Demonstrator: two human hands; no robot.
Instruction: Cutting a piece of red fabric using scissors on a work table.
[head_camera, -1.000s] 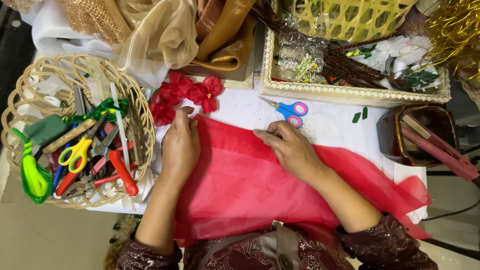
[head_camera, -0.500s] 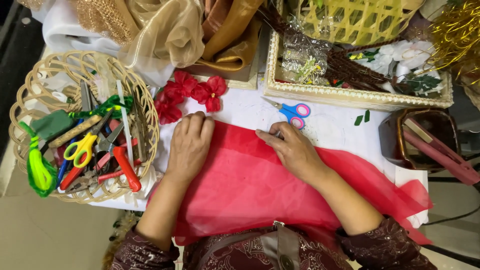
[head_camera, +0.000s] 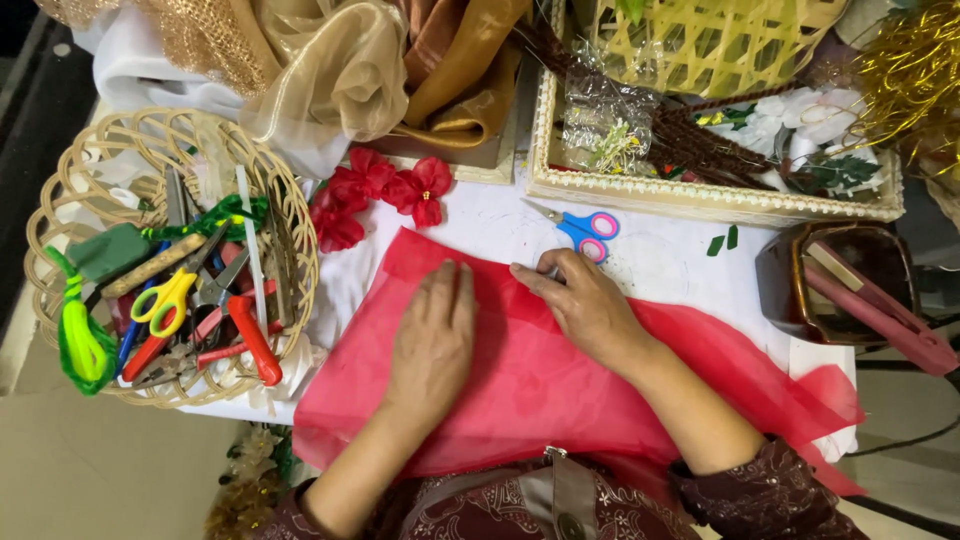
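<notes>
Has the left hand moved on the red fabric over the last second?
Yes. The left hand has slid toward the person, away from the red fabric flowers, and now lies flat on the red sheer fabric.

Two hands are counted, left (head_camera: 432, 335) and right (head_camera: 588, 305), both laid flat on one sheet of red sheer fabric (head_camera: 540, 385). One small pair of blue-and-pink scissors (head_camera: 585, 228) is noted on the counter (head_camera: 660, 255), and one pair of yellow-handled scissors (head_camera: 172, 295) in the single round wicker basket (head_camera: 290, 215); three red fabric flowers (head_camera: 375, 195) can be made out in one cluster, though a fourth may be hidden. One rectangular cream-framed tray (head_camera: 700, 198), one brown glossy container (head_camera: 790, 290) and two small green leaf pieces (head_camera: 725, 241) are also recorded.
</notes>
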